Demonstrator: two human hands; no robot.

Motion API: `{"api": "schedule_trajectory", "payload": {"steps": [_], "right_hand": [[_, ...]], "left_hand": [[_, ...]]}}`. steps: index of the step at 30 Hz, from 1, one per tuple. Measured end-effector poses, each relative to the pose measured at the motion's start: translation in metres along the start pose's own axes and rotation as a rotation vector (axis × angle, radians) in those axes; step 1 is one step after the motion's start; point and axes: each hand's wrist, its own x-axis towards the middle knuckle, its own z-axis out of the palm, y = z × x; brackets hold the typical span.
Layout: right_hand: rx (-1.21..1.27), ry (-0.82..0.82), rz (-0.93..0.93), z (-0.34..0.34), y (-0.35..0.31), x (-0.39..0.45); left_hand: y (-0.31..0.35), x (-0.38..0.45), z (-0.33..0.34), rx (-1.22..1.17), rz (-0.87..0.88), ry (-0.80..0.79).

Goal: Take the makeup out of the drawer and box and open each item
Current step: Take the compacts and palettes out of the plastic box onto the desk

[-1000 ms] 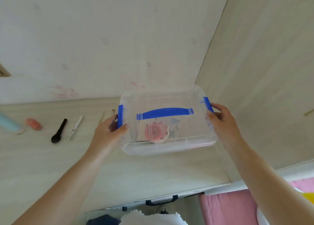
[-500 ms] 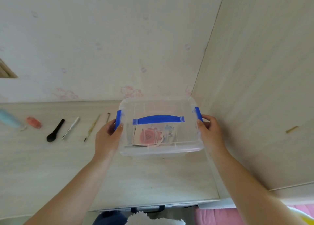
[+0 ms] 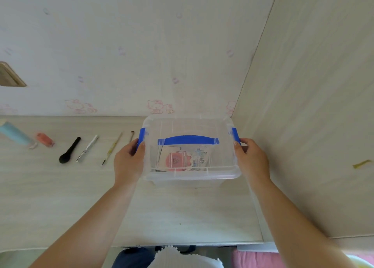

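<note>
Clear box (image 3: 190,178), lid on, is held betw. both hands at back-right of desk (image 3: 60,197); whether its base touches desk cannot be told. L hand (image 3: 127,162) is curled round box's L end, thumb laid on lid beside blue L latch (image 3: 142,137); R hand (image 3: 252,160) is curled round R end, fingers by blue R latch (image 3: 235,135). Blue handle (image 3: 188,140) lies flat across lid, midway betw. hands. Seen thru lid: pink round item (image 3: 175,161) and pale blue/white item (image 3: 200,155) just R of it; types not discernible. Laid in a row on desk, outward from L hand: thin brown-tipped tool (image 3: 132,136); yellowish stick (image 3: 112,151); white tool (image 3: 87,148); black brush (image 3: 69,150); coral item (image 3: 45,139); light-blue tube (image 3: 16,135). Cabinet side panel (image 3: 313,126) stands just beyond R hand.
</note>
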Motion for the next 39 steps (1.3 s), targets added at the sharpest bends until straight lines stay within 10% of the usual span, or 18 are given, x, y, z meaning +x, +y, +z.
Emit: {"api": "schedule_trajectory", "payload": {"steps": [9,20,26,33,39], "right_hand": [[-0.208,0.031,-0.029,0.003,-0.004,0.002],[0.442,-0.095,0.401,0.013,0.005,0.010],[0.462,0.014,0.178,0.007,0.000,-0.006],[0.033,-0.135,-0.221,0.002,0.017,-0.029],[-0.100,-0.189,-0.276,0.001,0.020,-0.037]], "left_hand": [[-0.009,0.006,0.004,0.066,0.055,0.007],[-0.018,0.024,0.009,-0.216,-0.307,-0.081],[-0.023,0.026,0.005,-0.302,-0.377,-0.138],[-0.016,-0.015,-0.020,0.010,0.322,-0.240],[-0.034,-0.025,-0.030,0.129,0.330,-0.408]]}}
